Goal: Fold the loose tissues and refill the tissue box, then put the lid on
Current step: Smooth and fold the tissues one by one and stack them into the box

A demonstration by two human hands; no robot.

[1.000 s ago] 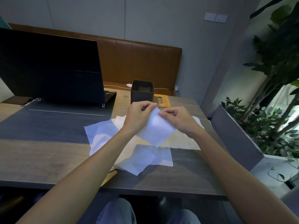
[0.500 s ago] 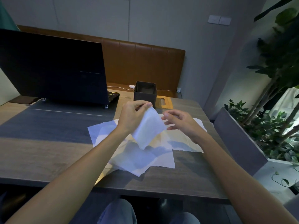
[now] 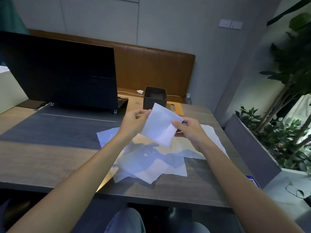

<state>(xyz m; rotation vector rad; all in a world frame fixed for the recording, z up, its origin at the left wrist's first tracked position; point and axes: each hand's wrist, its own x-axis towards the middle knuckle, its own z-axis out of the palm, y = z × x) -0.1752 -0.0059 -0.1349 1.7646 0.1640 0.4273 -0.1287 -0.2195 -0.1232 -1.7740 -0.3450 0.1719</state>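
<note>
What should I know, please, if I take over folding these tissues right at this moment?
Left hand and right hand each pinch an edge of one folded tissue, held above the table.
Loose tissues lie unfolded in an overlapping pile below it.
Tissue box stands open behind; its lid lies flat beside it.
Done: one tissue folded. Left: put it in, fold the rest, refill, fit the lid.

Bare forearms (image 3: 87,175), pale blue-grey trousers (image 3: 125,221)
</note>
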